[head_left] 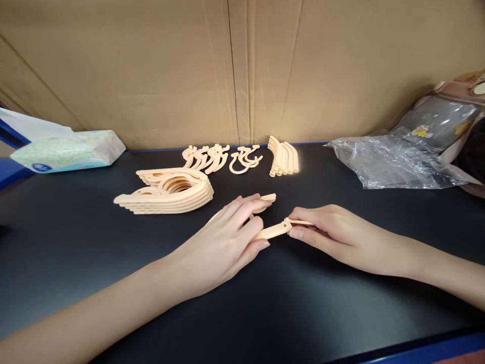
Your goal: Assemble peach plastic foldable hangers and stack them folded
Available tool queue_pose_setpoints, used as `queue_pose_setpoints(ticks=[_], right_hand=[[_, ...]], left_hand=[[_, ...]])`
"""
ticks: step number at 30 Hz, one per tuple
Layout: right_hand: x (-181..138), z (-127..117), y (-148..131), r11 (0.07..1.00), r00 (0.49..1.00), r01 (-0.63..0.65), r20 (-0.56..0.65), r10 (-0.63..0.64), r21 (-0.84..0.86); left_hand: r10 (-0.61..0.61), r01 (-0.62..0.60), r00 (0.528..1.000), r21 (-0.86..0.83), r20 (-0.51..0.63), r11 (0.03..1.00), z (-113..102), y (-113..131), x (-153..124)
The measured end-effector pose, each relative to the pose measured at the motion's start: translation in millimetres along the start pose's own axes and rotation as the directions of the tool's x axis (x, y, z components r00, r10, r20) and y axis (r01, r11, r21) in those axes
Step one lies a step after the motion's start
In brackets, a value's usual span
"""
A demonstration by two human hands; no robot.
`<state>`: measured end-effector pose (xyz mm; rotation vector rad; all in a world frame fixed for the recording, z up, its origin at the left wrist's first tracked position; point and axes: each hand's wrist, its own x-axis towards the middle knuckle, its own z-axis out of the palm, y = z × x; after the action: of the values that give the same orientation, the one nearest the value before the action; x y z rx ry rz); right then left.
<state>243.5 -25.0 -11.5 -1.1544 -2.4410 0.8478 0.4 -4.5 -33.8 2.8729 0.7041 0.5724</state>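
My left hand [233,230] is wrapped over a cream plastic hanger piece [273,231]; one end with a small round hole sticks out to the right, and another end shows beyond the fingers. Much of it is hidden under the palm. Between thumb and fingers, my right hand [333,232] pinches a thin cream plastic part [301,222] against the holed end. Most of that part is covered, so its full shape cannot be told. Behind my left hand lies a stack of cream hanger pieces [185,199].
Along the back of the black table [242,313] lie cream hooks [246,162], more curved pieces [208,157] and a row of short arms [284,157]. A tissue pack [79,149] stands left; clear plastic wrap [390,162] and a transparent bag [435,119] are right. Cardboard [151,76] walls the back.
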Motion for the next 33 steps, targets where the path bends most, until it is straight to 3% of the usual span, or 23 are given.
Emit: queue_pose_setpoints(ticks=[7,23,29,33], right_hand=[[0,1,0,0.997,1.0,0.003,-0.005,-0.002,0.071],[-2,4,1,0.999,0.999,0.02,0.044,-0.018,-0.026],[-3,9,4,0.975,0.997,0.078,0.023,-0.075,-0.208],[-4,15,10,0.873,0.977,0.159,-0.053,-0.206,-0.462]], left_hand=[[0.015,-0.015,0.999,-0.001,0.032,1.0,1,0,0],[0.027,-0.026,0.998,-0.021,0.053,0.999,1,-1,-1],[0.03,-0.029,0.998,-0.018,0.055,0.999,1,-1,0],[0.025,-0.022,0.997,-0.042,0.069,0.999,1,0,0]])
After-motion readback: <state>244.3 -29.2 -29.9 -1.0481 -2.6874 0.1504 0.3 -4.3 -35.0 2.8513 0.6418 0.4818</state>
